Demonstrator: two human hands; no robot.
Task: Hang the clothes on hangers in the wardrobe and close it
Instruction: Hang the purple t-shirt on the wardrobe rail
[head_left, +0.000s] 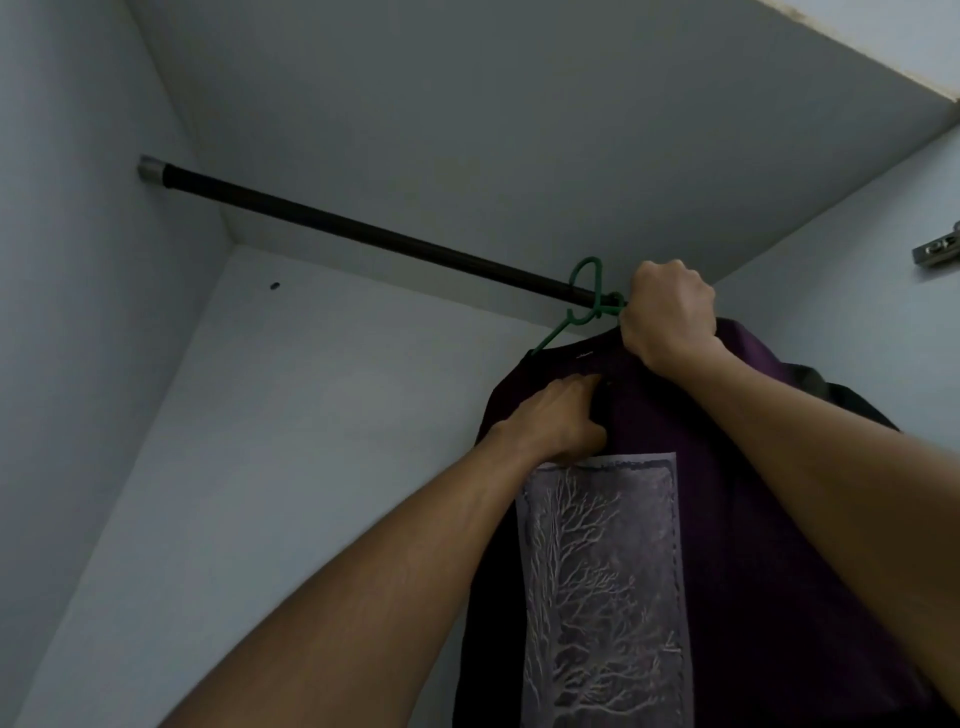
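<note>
A dark purple T-shirt (753, 519) with a pale tree print hangs on a green hanger (587, 304), whose hook sits over the black wardrobe rail (363, 231) near its right end. My right hand (667, 314) grips the top of the hanger and the shirt's collar just below the rail. My left hand (558, 415) rests on the shirt's chest below the collar, its fingers pressed into the cloth. A second dark garment (831, 395) shows behind the shirt on the right.
White wardrobe walls enclose the rail on the left, back and top (467, 104). A metal door hinge (937, 254) sticks out at the right edge. The rail runs bare from the hanger to its left bracket (150, 169).
</note>
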